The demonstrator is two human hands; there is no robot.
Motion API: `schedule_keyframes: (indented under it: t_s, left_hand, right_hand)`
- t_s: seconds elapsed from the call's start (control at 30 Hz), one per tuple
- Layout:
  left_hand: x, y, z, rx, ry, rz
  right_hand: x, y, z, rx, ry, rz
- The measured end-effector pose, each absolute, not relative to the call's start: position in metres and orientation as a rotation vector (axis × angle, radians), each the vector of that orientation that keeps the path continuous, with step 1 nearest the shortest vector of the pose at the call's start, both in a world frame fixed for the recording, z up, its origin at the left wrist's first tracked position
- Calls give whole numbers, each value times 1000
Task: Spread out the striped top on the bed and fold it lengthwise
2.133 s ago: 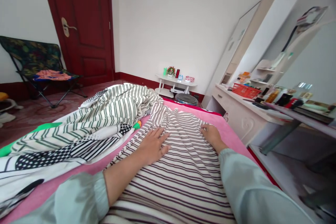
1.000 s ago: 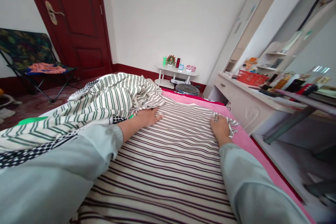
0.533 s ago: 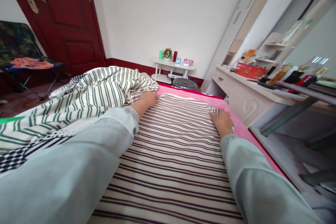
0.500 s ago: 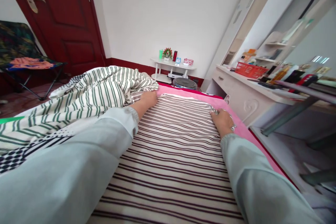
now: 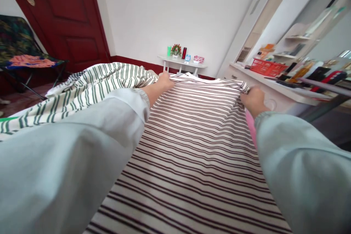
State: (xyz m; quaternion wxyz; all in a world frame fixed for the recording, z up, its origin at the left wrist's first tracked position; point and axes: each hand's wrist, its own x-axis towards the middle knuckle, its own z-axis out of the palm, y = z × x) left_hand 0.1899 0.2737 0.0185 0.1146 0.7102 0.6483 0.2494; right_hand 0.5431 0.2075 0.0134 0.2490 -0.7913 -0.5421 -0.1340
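A white shirt with dark stripes [image 5: 197, 135] stretches away from me, its neckline edge at the far end. My left hand [image 5: 164, 81] is closed on the far left corner of the shirt. At the far right corner, my right hand [image 5: 255, 100] grips the bunched cloth, a little blurred. The far edge of the shirt is lifted between both hands. To the left of my left forearm lies a heap of green-and-white striped cloth [image 5: 109, 80]. A strip of the pink bed cover [image 5: 251, 128] shows beside the shirt on the right.
A low white table [image 5: 182, 62] with small items stands by the far wall. On the right is a white dresser [image 5: 287, 87] with a red basket [image 5: 267, 67] and bottles. A folding chair [image 5: 16, 44] holding orange cloth stands left, near the red door [image 5: 68, 18].
Both hands have risen and moved apart, the right one further to the right. The shirt's far edge has come up off the bed, hiding most of the pink cover.
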Motion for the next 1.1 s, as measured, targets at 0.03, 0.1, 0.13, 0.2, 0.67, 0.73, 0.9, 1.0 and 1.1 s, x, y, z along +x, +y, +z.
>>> schedule_keyframes:
  t_s: [0.03,0.1,0.13,0.2,0.67,0.73,0.9,1.0,1.1]
  left_hand:
    - [191,268,14,2111,1853,720]
    - [186,254,2,2225,1758,596]
    - [181,246,-4,2286,1714,512]
    - [165,226,-13,2402,1610,339]
    - [25,24,-10,2672,1134,127]
    - [4,3,-12,2681,1114,186]
    - [-22,-27,-19,2687,1169,208]
    - [-24,-33,-19,2736,1172,203]
    - [-28,-37,-19,2809,1092,104]
  right_hand:
    - [542,204,9,-2125,-1465,-331]
    - [539,190,-6,-2132,-1468,-245]
    - [538,179,-15,-2120,-1530,-216]
    - [535,148,-34,-2074,-1657,-168]
    - [501,-143,-31,-1740,-2134,175]
    - [498,-170,-29,-1749,-2239,137]
    - [500,-198,-40,-1849,-2345,36]
    - [506,-195,-49,-1860,-2334,9]
    - [509,-189,-54,-1831,-2370,-8]
